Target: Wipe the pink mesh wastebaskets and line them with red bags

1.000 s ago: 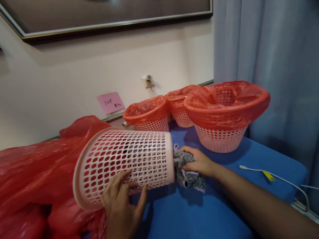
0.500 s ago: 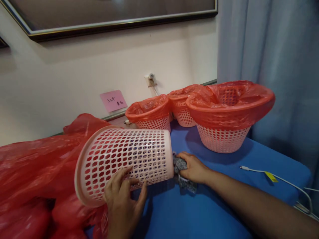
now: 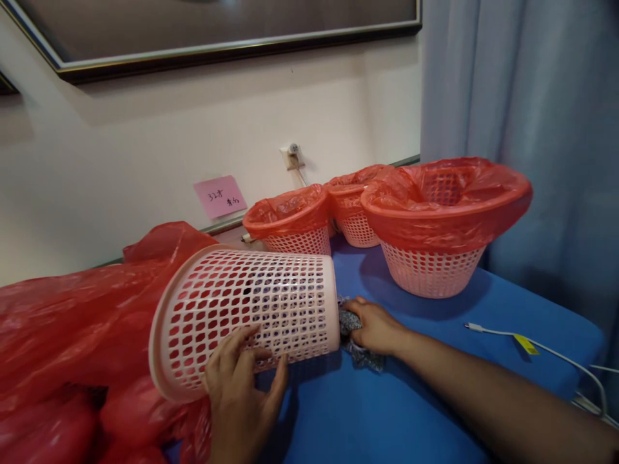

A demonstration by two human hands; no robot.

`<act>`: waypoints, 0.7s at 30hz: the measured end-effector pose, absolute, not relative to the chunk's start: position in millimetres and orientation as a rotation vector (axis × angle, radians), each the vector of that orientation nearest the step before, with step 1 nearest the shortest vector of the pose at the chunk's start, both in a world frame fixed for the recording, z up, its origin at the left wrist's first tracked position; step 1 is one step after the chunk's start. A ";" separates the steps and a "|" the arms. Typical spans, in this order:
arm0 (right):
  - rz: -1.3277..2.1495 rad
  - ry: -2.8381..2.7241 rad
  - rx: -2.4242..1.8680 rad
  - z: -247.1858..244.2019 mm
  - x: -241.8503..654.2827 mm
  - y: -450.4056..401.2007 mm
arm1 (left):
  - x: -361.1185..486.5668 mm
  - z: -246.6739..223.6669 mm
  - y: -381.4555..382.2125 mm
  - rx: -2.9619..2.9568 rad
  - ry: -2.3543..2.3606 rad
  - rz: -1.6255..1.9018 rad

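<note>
A pale pink plastic wastebasket [image 3: 251, 303] with a lattice of holes lies tilted on its side, its wide rim to the left and its base to the right. My left hand [image 3: 244, 380] grips its near lower side, fingers bent against the lattice and thumb beneath. In my right hand [image 3: 374, 325] a crumpled grey cloth [image 3: 351, 322] is bunched and pressed to the outside of the base. The far face of the base is hidden from me.
Red plastic bags [image 3: 91, 322] are heaped on the left. Red-lined baskets stand behind, including a large one [image 3: 435, 264] at right, on the blue-covered table [image 3: 348, 412]. A white cable [image 3: 503, 332] runs along the right edge. A pink note [image 3: 220, 196] leans against the wall.
The wastebasket has shifted slightly to the right, with my left hand still on it. My right hand and the cloth have moved very little and stay at the base.
</note>
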State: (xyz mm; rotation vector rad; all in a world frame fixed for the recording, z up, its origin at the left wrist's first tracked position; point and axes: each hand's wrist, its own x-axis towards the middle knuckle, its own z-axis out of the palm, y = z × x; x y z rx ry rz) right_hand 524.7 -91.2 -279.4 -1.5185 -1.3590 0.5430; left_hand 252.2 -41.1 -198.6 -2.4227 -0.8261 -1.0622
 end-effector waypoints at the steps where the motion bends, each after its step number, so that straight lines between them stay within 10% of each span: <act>1: 0.530 -1.333 -1.522 -277.2 525.7 -90.8 | 252.6 -198.1 -41.9 -2.428 -0.827 -1.060; 21: 0.171 -1.232 -1.262 -262.8 533.6 -94.1 | 255.0 -196.8 -46.3 -2.443 -0.762 -1.053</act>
